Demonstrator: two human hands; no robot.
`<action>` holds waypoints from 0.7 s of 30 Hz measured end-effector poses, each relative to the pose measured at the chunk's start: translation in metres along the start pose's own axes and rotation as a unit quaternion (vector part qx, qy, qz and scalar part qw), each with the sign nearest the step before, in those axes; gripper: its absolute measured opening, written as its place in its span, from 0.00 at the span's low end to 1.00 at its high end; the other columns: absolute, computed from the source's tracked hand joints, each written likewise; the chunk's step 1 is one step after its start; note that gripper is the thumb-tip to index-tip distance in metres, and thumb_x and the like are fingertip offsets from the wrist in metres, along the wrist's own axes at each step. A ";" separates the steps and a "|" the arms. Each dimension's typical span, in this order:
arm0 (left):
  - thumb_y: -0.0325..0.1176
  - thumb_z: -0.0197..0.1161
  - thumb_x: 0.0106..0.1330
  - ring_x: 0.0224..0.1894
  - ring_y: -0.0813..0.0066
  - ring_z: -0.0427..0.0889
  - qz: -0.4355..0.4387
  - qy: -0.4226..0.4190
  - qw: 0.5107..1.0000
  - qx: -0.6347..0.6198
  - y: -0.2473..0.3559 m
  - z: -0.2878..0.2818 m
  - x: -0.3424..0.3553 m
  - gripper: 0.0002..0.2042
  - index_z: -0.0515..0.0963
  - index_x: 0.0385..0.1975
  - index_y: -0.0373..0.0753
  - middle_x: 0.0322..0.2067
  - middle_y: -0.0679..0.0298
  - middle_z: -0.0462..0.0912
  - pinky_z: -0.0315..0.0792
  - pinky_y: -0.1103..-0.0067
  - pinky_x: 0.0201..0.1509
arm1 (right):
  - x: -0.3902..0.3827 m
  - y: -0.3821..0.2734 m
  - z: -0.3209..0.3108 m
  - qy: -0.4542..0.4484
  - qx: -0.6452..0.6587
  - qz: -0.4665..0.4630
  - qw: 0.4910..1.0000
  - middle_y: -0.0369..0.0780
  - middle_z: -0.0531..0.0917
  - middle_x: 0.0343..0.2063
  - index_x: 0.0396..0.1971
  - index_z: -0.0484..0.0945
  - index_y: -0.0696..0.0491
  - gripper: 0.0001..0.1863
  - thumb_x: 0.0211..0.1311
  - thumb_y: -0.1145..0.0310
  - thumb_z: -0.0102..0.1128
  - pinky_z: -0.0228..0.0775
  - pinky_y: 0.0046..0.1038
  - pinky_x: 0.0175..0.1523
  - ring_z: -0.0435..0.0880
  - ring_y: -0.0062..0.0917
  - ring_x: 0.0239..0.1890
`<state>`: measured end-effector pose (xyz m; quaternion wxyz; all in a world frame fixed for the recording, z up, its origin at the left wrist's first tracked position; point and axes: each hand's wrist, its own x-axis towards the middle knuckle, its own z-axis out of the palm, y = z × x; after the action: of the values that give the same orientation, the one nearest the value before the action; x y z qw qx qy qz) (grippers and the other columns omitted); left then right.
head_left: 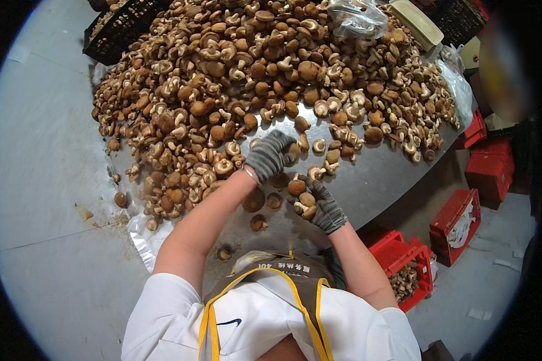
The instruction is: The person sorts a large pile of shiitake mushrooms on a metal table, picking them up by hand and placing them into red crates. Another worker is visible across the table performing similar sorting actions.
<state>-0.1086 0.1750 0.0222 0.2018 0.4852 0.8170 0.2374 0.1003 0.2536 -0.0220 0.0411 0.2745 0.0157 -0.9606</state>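
Note:
Both of my hands wear grey striped knit gloves. My left hand (271, 157) is over the metal table (373, 177) at the near edge of a big heap of brown shiitake mushrooms (223, 84). Its fingers are curled round a shiitake mushroom (293, 149), partly hidden by the glove. Lower and to the right, my right hand (324, 207) is closed round several shiitake mushrooms (308, 199), with caps and pale stems showing. A few loose mushrooms (259, 222) lie on the metal below my left hand.
A black crate (117, 30) stands at the far left, beside the heap. Clear plastic bags (358, 19) and a pale tray (417, 24) lie at the far right. Red crates (454, 225) stand on the floor to the right; a nearer red crate (397, 249) contains mushrooms.

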 end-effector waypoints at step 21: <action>0.35 0.66 0.54 0.44 0.58 0.77 -0.209 0.277 0.937 0.051 -0.065 -0.075 -0.048 0.19 0.75 0.45 0.37 0.40 0.52 0.79 0.71 0.68 0.50 | -0.008 0.007 0.001 0.078 -0.033 0.048 0.995 0.39 0.79 0.41 0.47 0.74 0.49 0.19 0.59 0.58 0.58 0.77 0.34 0.33 0.81 0.32 0.36</action>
<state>-0.1751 0.0910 0.0497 -0.0122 0.2282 0.9345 0.2729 0.1074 0.2471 -0.0174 0.0946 0.3475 0.0378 -0.9321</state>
